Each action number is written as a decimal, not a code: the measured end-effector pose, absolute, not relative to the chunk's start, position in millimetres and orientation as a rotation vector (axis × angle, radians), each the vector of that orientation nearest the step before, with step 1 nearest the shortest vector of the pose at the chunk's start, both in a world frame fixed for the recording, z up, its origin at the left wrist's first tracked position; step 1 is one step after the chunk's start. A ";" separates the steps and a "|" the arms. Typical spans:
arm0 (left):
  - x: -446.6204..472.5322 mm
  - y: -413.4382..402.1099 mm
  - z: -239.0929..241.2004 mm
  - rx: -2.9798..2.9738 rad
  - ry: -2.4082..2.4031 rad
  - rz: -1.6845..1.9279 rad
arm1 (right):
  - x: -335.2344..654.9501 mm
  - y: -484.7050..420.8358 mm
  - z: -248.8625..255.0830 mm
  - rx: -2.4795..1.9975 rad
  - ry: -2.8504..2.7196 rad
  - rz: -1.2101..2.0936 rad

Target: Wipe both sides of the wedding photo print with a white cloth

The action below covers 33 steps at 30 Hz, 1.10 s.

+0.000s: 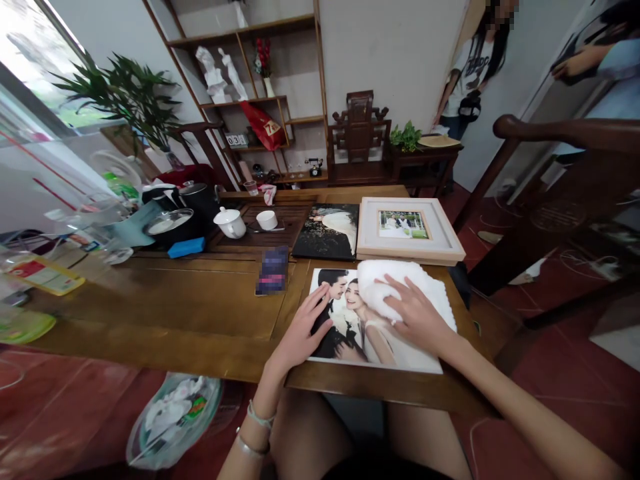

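A white cloth [395,283] lies bunched on the far right part of a large wedding photo print [350,327], which rests flat at the near right edge of the wooden tabletop [175,300]. The right hand [417,317] presses on the cloth with its fingers [395,288] spread and flat, gripping nothing. The left hand [303,330] lies open on the print's left edge, fingers splayed, steadying it. Just beyond sit a dark photo canvas [327,233] and, to its right, a pale framed picture [407,230]. Farther left stand a white teapot [230,222] and cup [267,219].
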State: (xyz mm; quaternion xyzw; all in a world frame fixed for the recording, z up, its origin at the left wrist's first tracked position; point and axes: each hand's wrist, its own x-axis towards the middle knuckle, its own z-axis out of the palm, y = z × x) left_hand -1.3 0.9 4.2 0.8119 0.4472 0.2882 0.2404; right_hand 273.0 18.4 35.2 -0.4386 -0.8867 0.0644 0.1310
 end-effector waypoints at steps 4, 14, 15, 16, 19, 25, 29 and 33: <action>-2.2 1.8 1.5 2.219 1.221 0.792 | 262.9 27.3 33.0 -1.388 -2.566 0.126; -3.6 4.1 -0.9 2.193 1.189 0.795 | 253.8 -49.0 30.5 -0.892 -2.778 0.340; -3.6 4.0 -0.8 2.192 1.192 0.793 | 260.0 -40.1 31.2 -0.915 -2.751 0.330; -3.6 3.7 -0.8 2.192 1.193 0.791 | 266.4 -28.8 31.8 -0.959 -2.713 0.305; -3.3 3.3 -0.9 2.196 1.188 0.798 | 282.2 7.8 32.5 -1.151 -2.584 0.192; -3.0 3.4 -1.6 2.226 1.174 0.811 | 261.2 12.5 30.4 -1.399 -2.468 0.130; -3.3 3.6 -0.8 2.213 1.186 0.814 | 227.7 -39.7 30.3 -1.189 -2.643 0.320; -3.7 3.9 0.2 2.206 1.173 0.811 | 225.7 -69.6 27.5 -0.961 -2.742 0.384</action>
